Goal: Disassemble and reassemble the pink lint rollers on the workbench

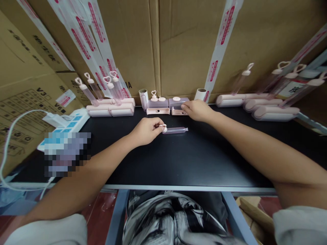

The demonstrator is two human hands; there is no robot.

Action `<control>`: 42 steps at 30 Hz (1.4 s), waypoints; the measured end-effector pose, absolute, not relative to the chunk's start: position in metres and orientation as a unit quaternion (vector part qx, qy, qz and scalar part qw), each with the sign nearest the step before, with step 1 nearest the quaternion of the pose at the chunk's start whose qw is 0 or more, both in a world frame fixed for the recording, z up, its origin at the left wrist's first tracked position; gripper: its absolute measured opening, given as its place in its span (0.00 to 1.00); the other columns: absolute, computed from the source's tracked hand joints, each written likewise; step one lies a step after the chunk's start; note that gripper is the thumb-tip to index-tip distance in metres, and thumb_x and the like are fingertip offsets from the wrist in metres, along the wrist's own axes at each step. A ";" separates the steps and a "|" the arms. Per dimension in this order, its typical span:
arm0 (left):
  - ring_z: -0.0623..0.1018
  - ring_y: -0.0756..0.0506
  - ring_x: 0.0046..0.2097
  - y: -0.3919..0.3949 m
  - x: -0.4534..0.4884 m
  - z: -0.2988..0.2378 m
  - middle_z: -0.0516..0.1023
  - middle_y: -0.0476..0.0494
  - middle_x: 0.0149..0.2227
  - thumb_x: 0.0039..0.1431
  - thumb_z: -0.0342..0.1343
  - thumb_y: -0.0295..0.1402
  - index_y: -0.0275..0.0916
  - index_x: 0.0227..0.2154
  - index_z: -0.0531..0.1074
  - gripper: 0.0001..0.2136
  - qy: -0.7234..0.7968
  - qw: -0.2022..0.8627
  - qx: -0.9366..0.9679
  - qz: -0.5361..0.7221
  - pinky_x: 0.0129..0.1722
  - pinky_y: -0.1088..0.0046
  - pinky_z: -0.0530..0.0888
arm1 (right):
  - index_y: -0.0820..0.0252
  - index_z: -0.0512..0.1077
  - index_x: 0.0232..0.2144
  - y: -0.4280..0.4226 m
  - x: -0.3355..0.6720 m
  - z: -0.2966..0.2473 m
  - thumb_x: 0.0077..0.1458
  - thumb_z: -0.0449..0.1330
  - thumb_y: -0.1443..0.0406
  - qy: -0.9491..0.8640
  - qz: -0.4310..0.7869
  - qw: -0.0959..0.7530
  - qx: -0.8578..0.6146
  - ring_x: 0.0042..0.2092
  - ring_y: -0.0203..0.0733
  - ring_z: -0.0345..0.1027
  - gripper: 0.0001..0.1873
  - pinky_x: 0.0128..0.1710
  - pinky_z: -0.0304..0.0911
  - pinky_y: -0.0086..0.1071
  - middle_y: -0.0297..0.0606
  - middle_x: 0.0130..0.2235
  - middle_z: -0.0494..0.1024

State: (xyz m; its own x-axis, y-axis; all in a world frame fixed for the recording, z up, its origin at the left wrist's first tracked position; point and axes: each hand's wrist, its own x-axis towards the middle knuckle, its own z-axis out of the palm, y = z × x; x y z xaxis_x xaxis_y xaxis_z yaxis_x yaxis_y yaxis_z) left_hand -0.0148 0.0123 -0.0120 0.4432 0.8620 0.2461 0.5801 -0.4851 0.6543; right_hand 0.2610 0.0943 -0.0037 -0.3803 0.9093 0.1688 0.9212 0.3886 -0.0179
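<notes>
My left hand (146, 130) is closed in a pinch on the white cap end of a clear pink tube (176, 130) that lies flat on the black table (178, 160). My right hand (196, 110) reaches to the back of the table, its fingers curled on a small pink tray part (178, 111). A second pink tray part (157, 111) lies just left of it. Behind them sit two pale purple blocks (167, 102) with white caps and a heart-shaped loop on top.
Pink cases with upright clear tubes stand at the back left (111, 108) and back right (265, 107). Two white rolls (143, 96) (200, 94) stand by the cardboard boxes (158, 44). A power strip (66, 127) with a white plug lies at the left.
</notes>
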 end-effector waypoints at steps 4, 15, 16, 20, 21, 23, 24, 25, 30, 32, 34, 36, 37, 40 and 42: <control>0.69 0.51 0.28 0.012 -0.013 -0.011 0.77 0.50 0.27 0.63 0.60 0.40 0.37 0.33 0.81 0.11 0.445 0.247 0.812 0.285 0.30 0.74 0.64 | 0.60 0.78 0.41 0.094 0.258 -0.005 0.75 0.43 0.58 -0.838 -0.037 0.075 -0.539 0.45 0.53 0.78 0.25 0.40 0.58 0.39 0.50 0.43 0.85; 0.69 0.51 0.29 0.013 -0.016 -0.012 0.77 0.51 0.27 0.63 0.60 0.39 0.37 0.34 0.81 0.10 0.446 0.244 0.814 0.280 0.30 0.74 0.64 | 0.63 0.80 0.52 0.101 0.263 -0.013 0.71 0.50 0.61 -0.833 -0.042 0.173 -0.524 0.52 0.59 0.79 0.21 0.50 0.68 0.44 0.51 0.52 0.85; 0.69 0.51 0.29 0.013 -0.016 -0.012 0.77 0.51 0.27 0.63 0.60 0.39 0.37 0.34 0.81 0.10 0.446 0.244 0.814 0.281 0.30 0.74 0.64 | 0.63 0.80 0.53 0.101 0.263 -0.013 0.70 0.50 0.62 -0.831 -0.041 0.186 -0.523 0.53 0.59 0.79 0.21 0.52 0.69 0.45 0.52 0.53 0.85; 0.69 0.51 0.28 0.012 -0.015 -0.011 0.77 0.51 0.27 0.63 0.61 0.40 0.37 0.33 0.81 0.11 0.445 0.246 0.812 0.287 0.30 0.74 0.64 | 0.63 0.80 0.50 0.091 0.257 -0.010 0.67 0.54 0.64 -0.841 -0.009 0.271 -0.469 0.52 0.58 0.79 0.18 0.54 0.70 0.46 0.51 0.51 0.85; 0.68 0.51 0.28 0.012 -0.015 -0.011 0.76 0.51 0.27 0.62 0.61 0.40 0.37 0.33 0.81 0.11 0.445 0.249 0.810 0.290 0.30 0.74 0.64 | 0.62 0.80 0.49 0.084 0.252 -0.008 0.66 0.56 0.63 -0.851 0.013 0.294 -0.436 0.51 0.56 0.80 0.17 0.53 0.70 0.45 0.49 0.50 0.86; 0.68 0.52 0.28 0.012 -0.014 -0.011 0.76 0.51 0.26 0.62 0.61 0.40 0.37 0.33 0.81 0.11 0.447 0.262 0.802 0.297 0.29 0.75 0.63 | 0.60 0.79 0.49 0.067 0.242 -0.005 0.64 0.60 0.60 -0.877 0.068 0.319 -0.354 0.47 0.52 0.80 0.15 0.50 0.71 0.42 0.46 0.46 0.86; 0.68 0.52 0.27 0.013 -0.014 -0.011 0.75 0.51 0.26 0.61 0.61 0.41 0.37 0.33 0.80 0.11 0.448 0.274 0.795 0.303 0.28 0.75 0.63 | 0.59 0.77 0.52 0.056 0.236 -0.003 0.63 0.63 0.58 -0.889 0.091 0.318 -0.316 0.47 0.51 0.80 0.18 0.50 0.71 0.41 0.44 0.46 0.86; 0.69 0.52 0.27 0.013 -0.013 -0.011 0.76 0.50 0.26 0.61 0.61 0.41 0.36 0.33 0.80 0.12 0.449 0.292 0.785 0.311 0.28 0.75 0.64 | 0.59 0.75 0.55 0.046 0.230 -0.002 0.61 0.65 0.56 -0.900 0.104 0.309 -0.290 0.47 0.51 0.80 0.23 0.50 0.70 0.42 0.44 0.46 0.85; 0.75 0.51 0.28 0.011 -0.009 -0.010 0.79 0.45 0.31 0.60 0.63 0.44 0.35 0.35 0.76 0.15 0.417 0.415 0.730 0.348 0.28 0.74 0.72 | 0.55 0.71 0.59 0.013 0.209 -0.002 0.63 0.61 0.65 -0.909 0.119 0.272 -0.292 0.47 0.51 0.78 0.22 0.50 0.70 0.42 0.44 0.47 0.84; 0.75 0.51 0.28 0.010 -0.007 -0.010 0.79 0.44 0.34 0.60 0.64 0.45 0.34 0.40 0.76 0.17 0.406 0.439 0.719 0.354 0.25 0.76 0.71 | 0.55 0.71 0.59 0.011 0.208 -0.004 0.63 0.58 0.68 -0.908 0.120 0.275 -0.292 0.48 0.51 0.78 0.22 0.50 0.70 0.43 0.44 0.49 0.84; 0.76 0.50 0.30 0.009 -0.006 -0.011 0.79 0.44 0.34 0.58 0.66 0.44 0.35 0.45 0.75 0.19 0.401 0.445 0.714 0.362 0.24 0.76 0.71 | 0.55 0.71 0.61 0.014 0.209 -0.006 0.64 0.56 0.68 -0.908 0.110 0.282 -0.291 0.51 0.52 0.78 0.24 0.53 0.70 0.44 0.45 0.53 0.83; 0.76 0.50 0.30 0.009 -0.006 -0.012 0.77 0.47 0.32 0.58 0.66 0.43 0.35 0.49 0.73 0.21 0.403 0.436 0.715 0.369 0.25 0.76 0.72 | 0.56 0.71 0.62 0.020 0.214 -0.003 0.66 0.54 0.67 -0.905 0.082 0.285 -0.306 0.54 0.53 0.76 0.23 0.55 0.68 0.45 0.47 0.55 0.82; 0.76 0.50 0.30 0.010 -0.006 -0.013 0.76 0.48 0.32 0.58 0.65 0.42 0.35 0.51 0.73 0.22 0.406 0.426 0.718 0.372 0.26 0.76 0.72 | 0.57 0.72 0.61 0.025 0.218 0.001 0.67 0.54 0.65 -0.899 0.062 0.286 -0.326 0.55 0.54 0.76 0.23 0.55 0.68 0.45 0.48 0.56 0.81; 0.77 0.50 0.31 0.011 -0.009 -0.016 0.76 0.48 0.32 0.59 0.64 0.42 0.34 0.52 0.73 0.22 0.423 0.389 0.729 0.371 0.29 0.74 0.73 | 0.59 0.73 0.60 0.043 0.240 0.019 0.67 0.55 0.63 -0.854 0.002 0.294 -0.429 0.53 0.56 0.76 0.22 0.54 0.67 0.44 0.50 0.55 0.81; 0.77 0.49 0.32 0.012 -0.011 -0.017 0.77 0.46 0.33 0.59 0.63 0.43 0.34 0.50 0.74 0.21 0.432 0.371 0.737 0.363 0.31 0.72 0.74 | 0.60 0.73 0.60 0.058 0.263 0.034 0.65 0.58 0.62 -0.801 -0.026 0.297 -0.519 0.50 0.56 0.77 0.22 0.51 0.67 0.44 0.49 0.52 0.83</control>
